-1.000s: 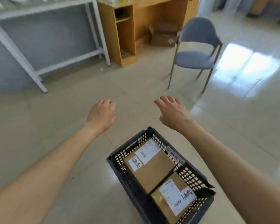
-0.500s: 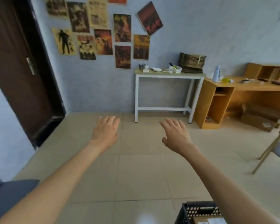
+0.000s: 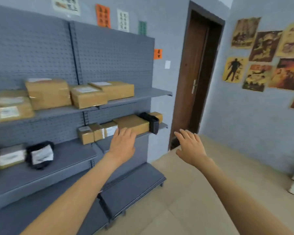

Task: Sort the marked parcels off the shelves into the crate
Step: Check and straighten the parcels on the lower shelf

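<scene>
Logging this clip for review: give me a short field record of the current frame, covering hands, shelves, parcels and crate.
left hand: open, empty, raised in front of the middle shelf's boxes
right hand: open, empty, in the air towards the door
shelving unit: grey pegboard back
upper shelf: several brown cardboard boxes
middle shelf: brown boxes, one black package
crate: not in view
contact: cannot tell whether the left hand touches a box

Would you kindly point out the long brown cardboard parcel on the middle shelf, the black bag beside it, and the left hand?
long brown cardboard parcel [image 3: 131, 122], head view, top face.
black bag [image 3: 151, 122], head view, front side.
left hand [image 3: 123, 145], head view, back of hand.
</scene>
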Available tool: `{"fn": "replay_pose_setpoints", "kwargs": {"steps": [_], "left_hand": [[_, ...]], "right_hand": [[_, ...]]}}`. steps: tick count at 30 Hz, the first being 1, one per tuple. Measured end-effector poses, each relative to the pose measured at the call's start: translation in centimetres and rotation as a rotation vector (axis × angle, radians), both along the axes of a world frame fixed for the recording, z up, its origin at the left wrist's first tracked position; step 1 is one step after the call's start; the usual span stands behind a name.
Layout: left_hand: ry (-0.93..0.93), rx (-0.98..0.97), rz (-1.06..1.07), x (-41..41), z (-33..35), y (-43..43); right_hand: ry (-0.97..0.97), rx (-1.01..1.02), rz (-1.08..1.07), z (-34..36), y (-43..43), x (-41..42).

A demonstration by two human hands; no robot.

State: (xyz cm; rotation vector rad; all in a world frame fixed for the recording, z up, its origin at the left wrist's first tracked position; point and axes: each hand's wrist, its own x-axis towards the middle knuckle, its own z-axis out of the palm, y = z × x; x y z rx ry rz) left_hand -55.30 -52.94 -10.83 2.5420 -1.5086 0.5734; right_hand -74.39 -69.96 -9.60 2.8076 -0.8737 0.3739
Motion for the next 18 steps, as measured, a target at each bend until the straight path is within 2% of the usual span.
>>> {"fn": "replay_pose_setpoints", "kwargs": {"steps": [8,13,18], "left_hand": [[0.087,0.05,0.379,13.0,-3.9,11.8],[0.107,0.115,0.539,18.6,-6.9,13.8],[0.243,0.203,0.717,25.9,-10.3,13.0]], "right_hand": [[0.096,0.014,0.364,-3.9,5.7,20.5],[0.14,0.059,0.505,-7.2,5.8,30.0],[0.193,0.161,0.605,-10.2,4.0,40.0]]}}
